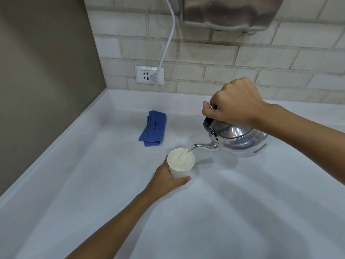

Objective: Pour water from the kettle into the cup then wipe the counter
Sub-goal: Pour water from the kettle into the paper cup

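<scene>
Head view: the right hand (233,103) grips the tilted kettle (240,139), pouring into the cup (180,164) clasped by the left hand (166,178); the socket plate (149,75) label reads "9PP-2".

Only one bit of writing to read here: a small white label strip (149,68) along the top of the wall socket plate (149,75), left of centre in the upper half of the frame, reads something like "9PP-2". A finer grey line of print sits just under it, too small to make out. Nothing else carries legible text.
</scene>
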Motion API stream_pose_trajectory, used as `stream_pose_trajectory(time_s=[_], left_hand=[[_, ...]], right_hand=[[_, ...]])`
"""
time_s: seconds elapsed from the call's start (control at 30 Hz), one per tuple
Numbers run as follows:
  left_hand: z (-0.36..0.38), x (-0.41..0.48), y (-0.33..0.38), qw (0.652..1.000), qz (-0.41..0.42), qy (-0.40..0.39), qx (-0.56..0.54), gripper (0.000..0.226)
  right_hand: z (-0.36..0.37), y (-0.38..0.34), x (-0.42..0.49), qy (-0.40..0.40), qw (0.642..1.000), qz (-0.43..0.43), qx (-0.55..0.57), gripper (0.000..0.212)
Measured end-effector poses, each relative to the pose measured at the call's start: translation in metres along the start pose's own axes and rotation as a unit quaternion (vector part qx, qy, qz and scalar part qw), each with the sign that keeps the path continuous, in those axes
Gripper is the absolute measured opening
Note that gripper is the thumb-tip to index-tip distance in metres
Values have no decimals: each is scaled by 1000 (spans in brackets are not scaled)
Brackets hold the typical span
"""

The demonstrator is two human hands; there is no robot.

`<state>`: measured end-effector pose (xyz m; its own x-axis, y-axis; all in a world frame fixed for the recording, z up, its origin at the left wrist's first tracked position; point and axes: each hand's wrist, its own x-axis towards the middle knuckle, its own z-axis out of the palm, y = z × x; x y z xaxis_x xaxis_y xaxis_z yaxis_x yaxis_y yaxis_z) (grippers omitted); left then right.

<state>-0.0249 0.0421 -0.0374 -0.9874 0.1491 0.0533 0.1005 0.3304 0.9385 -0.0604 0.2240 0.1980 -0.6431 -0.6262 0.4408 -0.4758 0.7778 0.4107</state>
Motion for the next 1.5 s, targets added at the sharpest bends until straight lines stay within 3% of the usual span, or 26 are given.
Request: stream_pose_trajectory(time_s=[1.3, 1.5], left_hand=[[0, 0, 0, 1000, -4, 1, 1, 65], [1, 0, 0, 1000, 0, 0, -8, 75]], right_hand=[[-18, 1, 4, -21, 999, 5, -24, 42], [-21, 2, 4, -12, 1000, 5, -21, 42]])
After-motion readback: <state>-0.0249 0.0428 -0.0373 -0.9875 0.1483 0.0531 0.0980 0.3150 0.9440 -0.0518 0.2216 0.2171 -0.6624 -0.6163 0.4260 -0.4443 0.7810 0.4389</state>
